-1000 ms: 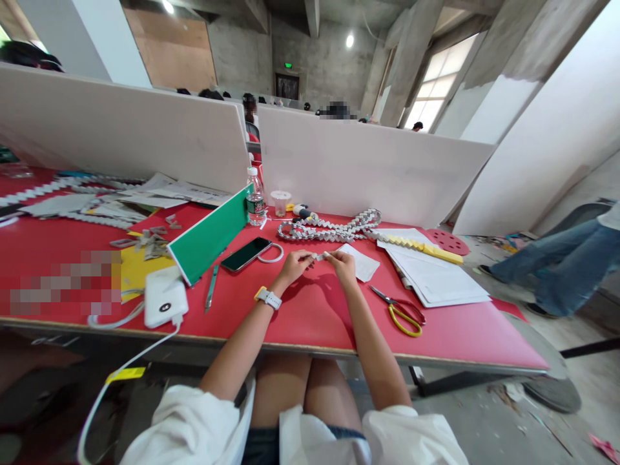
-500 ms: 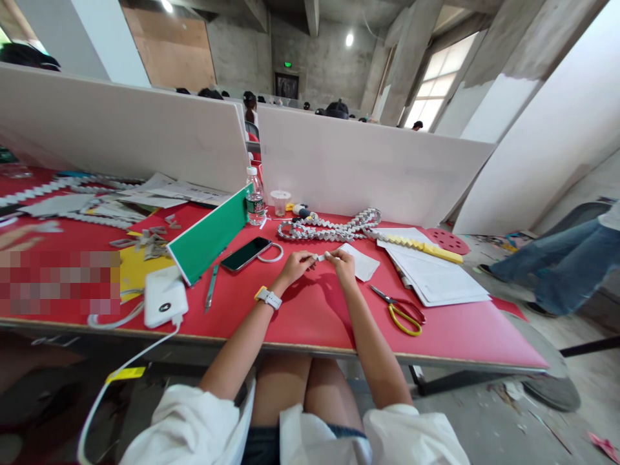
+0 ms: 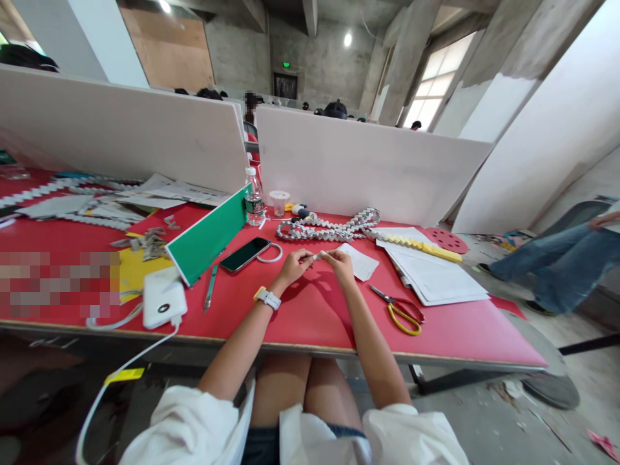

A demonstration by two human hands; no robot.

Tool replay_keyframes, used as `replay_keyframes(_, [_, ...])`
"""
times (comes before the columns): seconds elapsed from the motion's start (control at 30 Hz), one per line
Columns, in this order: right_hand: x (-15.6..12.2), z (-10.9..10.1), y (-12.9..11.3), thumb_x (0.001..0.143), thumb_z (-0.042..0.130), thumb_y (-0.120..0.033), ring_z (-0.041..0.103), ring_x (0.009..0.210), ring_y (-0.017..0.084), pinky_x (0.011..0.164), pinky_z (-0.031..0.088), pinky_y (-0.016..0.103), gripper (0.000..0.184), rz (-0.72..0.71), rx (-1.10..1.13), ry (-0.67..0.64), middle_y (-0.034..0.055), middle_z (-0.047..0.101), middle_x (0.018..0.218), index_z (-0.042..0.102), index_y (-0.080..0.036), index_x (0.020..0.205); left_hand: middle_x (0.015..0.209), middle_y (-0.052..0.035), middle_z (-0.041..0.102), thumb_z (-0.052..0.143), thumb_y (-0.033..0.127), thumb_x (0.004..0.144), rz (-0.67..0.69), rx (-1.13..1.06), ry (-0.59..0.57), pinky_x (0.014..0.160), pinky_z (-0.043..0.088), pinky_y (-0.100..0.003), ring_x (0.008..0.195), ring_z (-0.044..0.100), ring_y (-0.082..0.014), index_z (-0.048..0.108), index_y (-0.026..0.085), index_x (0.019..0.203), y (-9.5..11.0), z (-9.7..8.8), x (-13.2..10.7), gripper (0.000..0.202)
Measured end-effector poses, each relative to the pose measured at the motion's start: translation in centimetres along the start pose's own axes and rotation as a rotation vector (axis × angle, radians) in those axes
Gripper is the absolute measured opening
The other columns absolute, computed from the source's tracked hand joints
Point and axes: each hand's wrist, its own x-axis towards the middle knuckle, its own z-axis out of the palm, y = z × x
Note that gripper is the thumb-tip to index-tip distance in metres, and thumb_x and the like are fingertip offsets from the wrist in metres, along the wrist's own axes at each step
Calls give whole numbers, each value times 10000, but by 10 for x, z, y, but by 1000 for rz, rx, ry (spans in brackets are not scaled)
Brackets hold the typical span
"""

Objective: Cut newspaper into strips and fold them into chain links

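Both my hands meet over the red table (image 3: 314, 310), pinching the two ends of a small folded white paper piece (image 3: 318, 256). My left hand (image 3: 294, 265), with a white watch at the wrist, grips its left end with fingers closed. My right hand (image 3: 341, 263) grips the right end the same way. A white paper slip (image 3: 361, 263) lies just beyond my right hand. Behind it a long chain of folded white paper links (image 3: 329, 228) curls across the table, ending in yellow links (image 3: 416, 244).
Yellow-handled scissors (image 3: 400, 311) lie right of my right forearm, beside a stack of white sheets (image 3: 433, 274). A phone (image 3: 246, 253), a green board (image 3: 208, 236), a pen knife (image 3: 209, 294), a white power bank (image 3: 163, 297), a water bottle (image 3: 254, 200) and white dividers (image 3: 368, 168) surround me. A person's legs (image 3: 557, 265) are at right.
My hands have stayed in place, working the small paper piece slightly between the fingertips. The person at right has shifted a little.
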Motion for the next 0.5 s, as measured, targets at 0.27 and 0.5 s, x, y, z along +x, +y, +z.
replay_keyframes(0.27, [0, 4, 6, 690, 644, -516, 486, 550, 125, 562, 383, 259, 351, -59, -48, -32, -6, 585, 562, 660, -166, 660, 745, -37, 687, 606, 374, 769, -56, -90, 16, 610, 468, -280, 661, 589, -159, 707, 194, 885, -4, 3, -1, 237])
replay_keyframes(0.5, [-5, 14, 5, 744, 594, -477, 504, 616, 158, 607, 392, 283, 308, -175, -190, 90, 14, 578, 620, 649, -185, 664, 718, -60, 684, 600, 375, 754, -100, -48, 57, 561, 464, -265, 617, 590, -158, 714, 150, 848, -11, 3, 2, 269])
